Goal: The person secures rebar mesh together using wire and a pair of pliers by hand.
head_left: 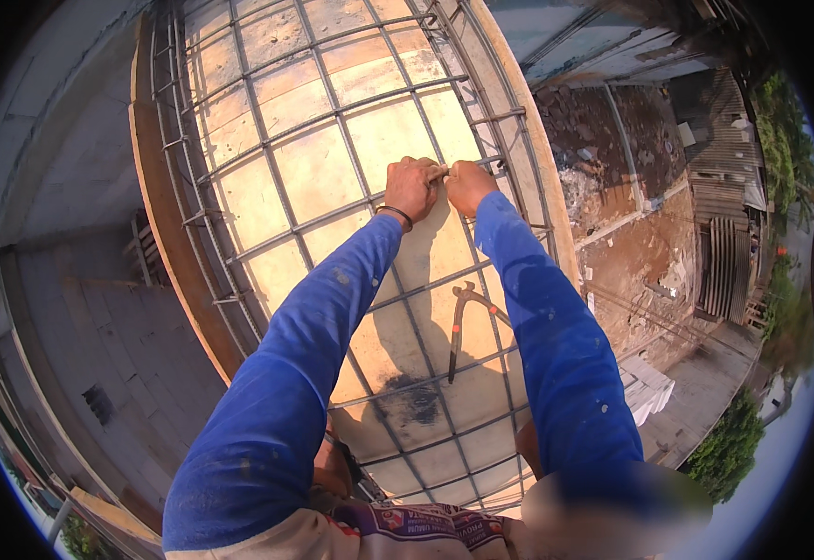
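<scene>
My left hand (412, 190) and my right hand (469, 188) meet over a steel bar grid (339, 112), near its right side. The fingers of both hands are closed and pressed together at the tips. Whatever they pinch is too small or hidden to make out. Closer to me, a pair of end-cutting pincers (456, 327) lies on the grid with its handles spread apart. My right sleeve passes close to one handle. Under the bars is a pale panel (299, 177) with a dark smudge (410, 399) on it.
Wooden boards edge the formwork on the left (172, 224) and right (544, 159), with bundled bars running along them. Beyond both sides the ground lies well below. At the right are rubble (579, 159) and corrugated metal sheets (724, 266). My feet are beside the grid's near end.
</scene>
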{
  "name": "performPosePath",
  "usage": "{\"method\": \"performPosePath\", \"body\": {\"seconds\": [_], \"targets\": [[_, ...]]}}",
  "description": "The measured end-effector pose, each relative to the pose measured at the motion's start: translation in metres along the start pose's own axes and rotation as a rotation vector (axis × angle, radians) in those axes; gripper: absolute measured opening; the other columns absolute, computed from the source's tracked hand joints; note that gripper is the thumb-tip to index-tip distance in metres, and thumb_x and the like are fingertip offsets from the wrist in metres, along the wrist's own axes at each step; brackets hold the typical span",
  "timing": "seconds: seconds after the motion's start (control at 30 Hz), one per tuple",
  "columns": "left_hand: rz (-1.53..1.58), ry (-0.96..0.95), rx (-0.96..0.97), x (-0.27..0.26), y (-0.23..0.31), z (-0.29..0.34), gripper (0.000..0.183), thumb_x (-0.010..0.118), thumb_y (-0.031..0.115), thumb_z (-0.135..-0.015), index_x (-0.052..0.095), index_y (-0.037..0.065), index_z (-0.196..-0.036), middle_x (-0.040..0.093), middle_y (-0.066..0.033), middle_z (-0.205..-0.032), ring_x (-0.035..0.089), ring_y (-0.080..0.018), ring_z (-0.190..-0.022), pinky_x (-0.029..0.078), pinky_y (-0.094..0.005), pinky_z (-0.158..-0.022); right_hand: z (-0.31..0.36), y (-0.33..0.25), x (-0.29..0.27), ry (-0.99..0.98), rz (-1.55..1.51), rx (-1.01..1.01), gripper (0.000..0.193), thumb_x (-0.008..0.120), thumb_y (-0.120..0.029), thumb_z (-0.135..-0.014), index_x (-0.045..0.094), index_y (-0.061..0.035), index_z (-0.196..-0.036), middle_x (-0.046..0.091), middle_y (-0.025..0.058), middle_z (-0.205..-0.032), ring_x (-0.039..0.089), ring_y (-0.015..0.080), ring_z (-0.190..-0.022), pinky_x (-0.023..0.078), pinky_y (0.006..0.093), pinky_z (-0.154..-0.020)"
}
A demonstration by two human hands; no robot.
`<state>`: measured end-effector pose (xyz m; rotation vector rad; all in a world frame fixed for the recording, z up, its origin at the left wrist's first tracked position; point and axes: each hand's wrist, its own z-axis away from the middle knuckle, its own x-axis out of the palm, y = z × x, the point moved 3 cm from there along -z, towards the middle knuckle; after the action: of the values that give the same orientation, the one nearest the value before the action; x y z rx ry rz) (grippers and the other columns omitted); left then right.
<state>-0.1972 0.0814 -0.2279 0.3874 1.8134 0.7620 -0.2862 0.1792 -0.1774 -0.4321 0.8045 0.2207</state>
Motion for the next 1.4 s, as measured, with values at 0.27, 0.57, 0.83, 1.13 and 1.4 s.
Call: {"method": "performPosePath", "body": {"seconds": [0.27,0.57,0.83,1.13,1.4], "targets": [[-0.017,-0.035,-0.081,-0.002,0.006,-0.007,0.017,0.072,0.023,-0.078,0.078,0.018,-0.094,0.072,-0.0011,-0.09,0.064,-0.0274,-0.085,0.046,-0.0422,-0.076,-0.009,-0.009,-0.017,-0.07,0.305,-0.221,0.029,0.057,-0.016,-0.089,0.069,-0.0122,-0.115,0.069,0.0202,-0.111,0.065,0.037,-0.107,0.051,0.0459,-0.093],[0.023,-0.018,-0.242,-0.003,0.007,-0.008,0.02,0.069,0.033,-0.084,0.079,0.016,-0.086,0.072,-0.0039,-0.085,0.064,-0.0271,-0.084,0.041,-0.0431,-0.077,-0.012,-0.013,-0.026,0.266,0.24,-0.401,0.013,0.061,-0.016,-0.091,0.061,-0.0035,-0.095,0.069,0.0212,-0.095,0.067,0.0397,-0.092,0.052,0.0515,-0.079],[0.039,0.006,-0.258,-0.001,0.007,-0.007,0.019,0.07,0.031,-0.083,0.078,0.015,-0.086,0.072,-0.0038,-0.085,0.064,-0.0261,-0.085,0.04,-0.0424,-0.08,-0.011,-0.001,-0.01,0.248,0.139,0.013,0.02,0.062,-0.022,-0.093,0.065,-0.0037,-0.099,0.07,0.0231,-0.101,0.067,0.0407,-0.099,0.053,0.0496,-0.083],[0.034,0.035,-0.214,0.005,0.004,-0.009,0.016,0.07,0.031,-0.084,0.077,0.017,-0.086,0.07,-0.0025,-0.085,0.063,-0.0259,-0.085,0.04,-0.0418,-0.08,-0.012,0.02,0.005,-0.217,-0.393,0.269,0.021,0.055,-0.016,-0.092,0.067,0.0006,-0.095,0.069,0.013,-0.078,0.069,0.0195,-0.067,0.054,0.038,-0.051],[-0.014,-0.068,-0.243,0.009,0.001,-0.007,0.02,0.068,0.034,-0.09,0.076,0.016,-0.092,0.069,-0.0025,-0.089,0.06,-0.0245,-0.087,0.038,-0.042,-0.084,0.179,0.067,0.048,0.696,-0.134,-0.126,0.035,0.061,-0.033,-0.096,0.06,0.0007,-0.104,0.061,0.0209,-0.098,0.06,0.0389,-0.101,0.046,0.0477,-0.088]]}}
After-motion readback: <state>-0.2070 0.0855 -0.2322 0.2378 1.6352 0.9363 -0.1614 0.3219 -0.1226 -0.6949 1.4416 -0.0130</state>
